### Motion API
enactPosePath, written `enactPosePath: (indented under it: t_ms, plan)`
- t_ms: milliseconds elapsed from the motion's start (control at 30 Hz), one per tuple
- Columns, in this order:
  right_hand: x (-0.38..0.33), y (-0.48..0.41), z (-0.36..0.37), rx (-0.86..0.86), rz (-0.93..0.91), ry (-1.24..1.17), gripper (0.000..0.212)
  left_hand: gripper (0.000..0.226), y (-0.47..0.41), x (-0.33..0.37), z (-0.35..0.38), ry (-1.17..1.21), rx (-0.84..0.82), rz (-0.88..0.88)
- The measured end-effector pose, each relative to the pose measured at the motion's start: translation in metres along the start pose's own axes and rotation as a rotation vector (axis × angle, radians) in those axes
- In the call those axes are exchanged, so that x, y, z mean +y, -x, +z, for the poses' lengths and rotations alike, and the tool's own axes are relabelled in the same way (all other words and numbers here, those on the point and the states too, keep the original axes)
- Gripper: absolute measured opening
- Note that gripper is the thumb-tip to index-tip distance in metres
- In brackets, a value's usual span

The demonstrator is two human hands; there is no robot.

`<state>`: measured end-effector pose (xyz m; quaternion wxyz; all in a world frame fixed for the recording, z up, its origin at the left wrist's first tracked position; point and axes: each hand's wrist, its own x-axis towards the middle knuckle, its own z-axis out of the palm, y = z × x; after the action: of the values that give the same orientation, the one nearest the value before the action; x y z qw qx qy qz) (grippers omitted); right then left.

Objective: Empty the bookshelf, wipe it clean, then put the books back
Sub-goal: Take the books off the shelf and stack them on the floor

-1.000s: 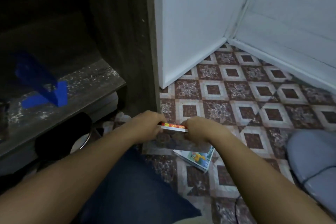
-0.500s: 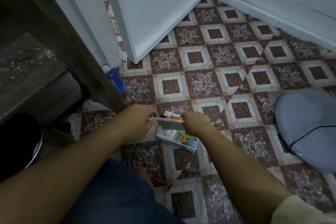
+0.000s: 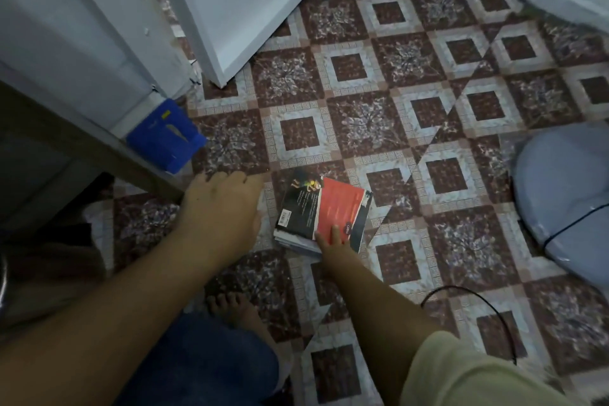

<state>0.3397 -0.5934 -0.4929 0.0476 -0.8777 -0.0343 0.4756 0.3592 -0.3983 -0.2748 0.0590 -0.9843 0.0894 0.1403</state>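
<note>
Both hands have come off the thin book they held between them half a second ago, and it now lies red-and-black cover up on the pile, hiding the cartoon cover that showed before.

Across the patterned floor (image 3: 362, 122) the emptying stage looks to be under way: the dark bookshelf (image 3: 66, 128) stands at the left edge, and the pile of books (image 3: 296, 237) sits on the tiles well apart from it, in front of the person's knee. These look like slim paperbacks, so my guess is light, bendy and glossy enough to slide off one another. The pile is best lifted from both short ends with a thumb on top, not by a single cover, which would flex and fan the others out.

The top book (image 3: 333, 208) lies slightly askew on the pile, its corners overhanging the books beneath.

The left hand (image 3: 220, 204) hovers or rests just left of the pile, back toward the camera, fingers loosely extended toward the shelf's foot, and its grip holds nothing.

The right hand (image 3: 329, 242) reaches in from below; its straight fingers (image 3: 334, 234) lie flat on the near edge of the red cover, touching rather than clasping. The thumb is hidden, so whether it hooks beneath I cannot tell.
</note>
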Motion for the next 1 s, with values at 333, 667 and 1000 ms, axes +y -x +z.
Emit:
enactPosePath:
  t_ms: [333, 667, 1000]
  plan:
    - [-0.006, 0.022, -0.052, 0.166, -0.019, -0.062, 0.044, 0.048, 0.001, -0.001, -0.013, 0.182, -0.075, 0.011]
    - [-0.068, 0.157, -0.135, 0.495, -0.342, -0.095, 0.039, 0.035, 0.076, -0.034, -0.062, 0.477, -0.051, -0.069]
    - [-0.169, 0.300, -0.162, 0.585, -0.689, 0.078, 0.038, 0.035, 0.212, -0.113, -0.104, 0.351, 0.113, -0.292]
